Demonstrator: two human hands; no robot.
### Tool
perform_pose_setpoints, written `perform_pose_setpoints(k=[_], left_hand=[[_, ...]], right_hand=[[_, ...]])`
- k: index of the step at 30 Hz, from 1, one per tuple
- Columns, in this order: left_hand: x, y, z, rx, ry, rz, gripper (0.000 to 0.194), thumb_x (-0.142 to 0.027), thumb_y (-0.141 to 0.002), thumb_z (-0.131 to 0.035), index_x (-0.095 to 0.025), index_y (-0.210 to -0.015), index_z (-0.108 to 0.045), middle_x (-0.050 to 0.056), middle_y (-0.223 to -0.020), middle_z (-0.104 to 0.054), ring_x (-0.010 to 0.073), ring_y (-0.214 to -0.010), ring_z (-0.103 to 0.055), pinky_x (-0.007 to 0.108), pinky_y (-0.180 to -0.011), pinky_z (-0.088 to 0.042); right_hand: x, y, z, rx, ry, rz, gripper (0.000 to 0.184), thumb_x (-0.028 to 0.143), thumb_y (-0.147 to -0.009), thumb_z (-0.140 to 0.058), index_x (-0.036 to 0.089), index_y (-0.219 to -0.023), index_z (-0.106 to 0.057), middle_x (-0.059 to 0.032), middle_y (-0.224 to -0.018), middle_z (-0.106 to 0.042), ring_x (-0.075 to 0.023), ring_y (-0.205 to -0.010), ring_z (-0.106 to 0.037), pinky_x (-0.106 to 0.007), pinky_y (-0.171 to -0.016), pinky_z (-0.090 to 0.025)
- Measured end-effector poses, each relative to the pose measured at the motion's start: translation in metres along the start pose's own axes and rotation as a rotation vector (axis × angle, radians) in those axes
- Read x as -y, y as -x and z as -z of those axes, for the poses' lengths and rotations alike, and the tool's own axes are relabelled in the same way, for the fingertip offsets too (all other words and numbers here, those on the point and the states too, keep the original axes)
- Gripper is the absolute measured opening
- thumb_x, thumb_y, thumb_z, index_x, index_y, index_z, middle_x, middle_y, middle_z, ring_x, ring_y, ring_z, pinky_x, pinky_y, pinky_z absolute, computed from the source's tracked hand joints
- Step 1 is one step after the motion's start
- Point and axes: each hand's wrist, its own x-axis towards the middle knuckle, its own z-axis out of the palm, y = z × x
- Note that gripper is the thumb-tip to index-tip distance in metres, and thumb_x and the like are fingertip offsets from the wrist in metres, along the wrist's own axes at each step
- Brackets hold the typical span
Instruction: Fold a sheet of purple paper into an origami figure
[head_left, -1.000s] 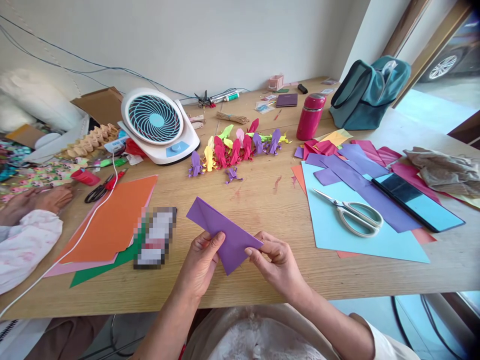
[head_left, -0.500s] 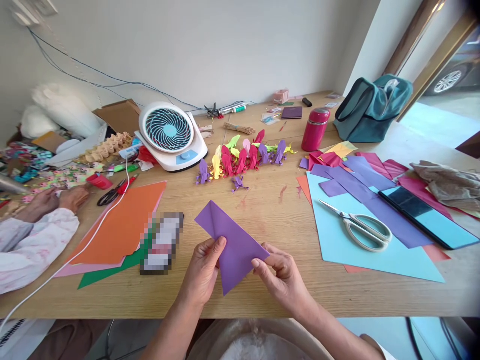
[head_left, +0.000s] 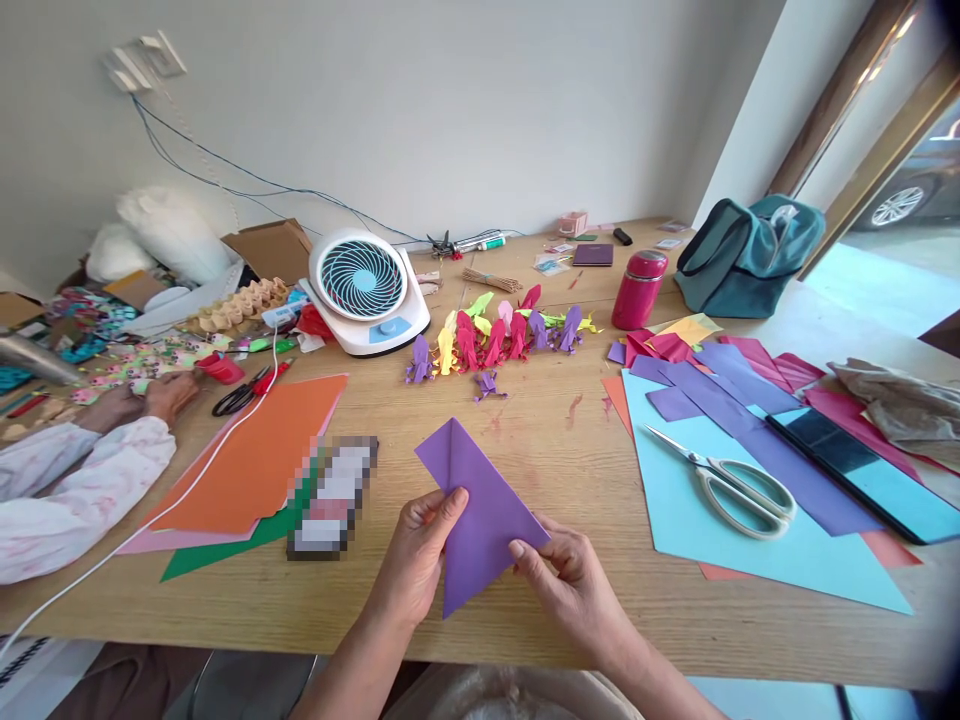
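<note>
Head view: at six o'clock, the half-curled left hand (head_left: pixel 418 552) and right hand (head_left: pixel 576 585) are pinching purple paper (head_left: pixel 489 505) — thumbs showing, fingertips hiding behind. Pixelation is masking a flat object (head_left: pixel 330 508) toward half past seven; the frame is cropping a co-worker's sleeve (head_left: pixel 105 492) near nine.

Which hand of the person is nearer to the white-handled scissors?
Right. The right hand, at the right corner of the held purple paper, is left of the scissors; the left hand, gripping the paper's other side, is farther left.
</note>
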Motion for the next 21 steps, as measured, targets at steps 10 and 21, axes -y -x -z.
perform_pose_setpoints(k=[10,21], left_hand=[[-0.018,-0.016,-0.003,-0.100,0.222,-0.001,0.029,-0.040,-0.067,-0.085,-0.015,-0.077,-0.072,0.004,-0.075,-0.074,0.0208,-0.076,-0.068,0.030,-0.070,-0.052],[-0.005,-0.047,0.001,0.141,0.773,0.225,0.016,-0.019,-0.085,-0.069,-0.014,-0.072,-0.063,-0.005,-0.058,-0.053,0.0044,-0.049,-0.050,0.016,-0.051,-0.041]], right_hand=[[-0.001,0.002,0.002,0.044,0.081,-0.008,0.047,0.038,-0.098,-0.049,0.018,-0.056,-0.047,-0.0007,-0.066,-0.050,-0.0138,-0.065,-0.047,-0.026,-0.061,-0.039],[0.005,0.014,-0.001,0.307,0.455,0.337,0.025,0.036,-0.095,-0.055,0.019,-0.110,-0.066,-0.0075,-0.089,-0.066,-0.0201,-0.077,-0.060,-0.032,-0.070,-0.045]])
